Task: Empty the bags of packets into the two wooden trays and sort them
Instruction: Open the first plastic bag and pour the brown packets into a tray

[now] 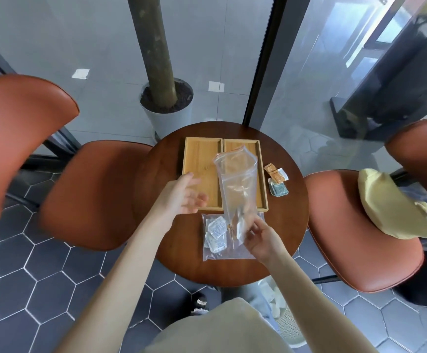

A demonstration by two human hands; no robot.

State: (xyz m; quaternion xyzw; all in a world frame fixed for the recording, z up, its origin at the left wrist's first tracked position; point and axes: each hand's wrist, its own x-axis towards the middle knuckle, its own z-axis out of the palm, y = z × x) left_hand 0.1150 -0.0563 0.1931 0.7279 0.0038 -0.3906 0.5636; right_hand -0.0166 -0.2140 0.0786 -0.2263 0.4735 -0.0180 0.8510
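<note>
Two wooden trays sit side by side on the round table, the left tray (200, 161) and the right tray (259, 159), both with nothing lying in them. My right hand (261, 238) pinches the bottom of a clear zip bag (236, 179), which stands upright over the right tray with its open mouth pointing away from me. My left hand (185, 196) hovers open over the near corner of the left tray, beside the bag. A second clear bag (217, 235) holding several white packets lies flat on the table in front of the trays.
A few loose orange and green packets (276, 180) lie on the table (171, 253) right of the trays. Orange chairs stand left (92, 194) and right (360, 250); the right one carries a yellow cushion (391, 205). A potted trunk (166, 105) stands behind the table.
</note>
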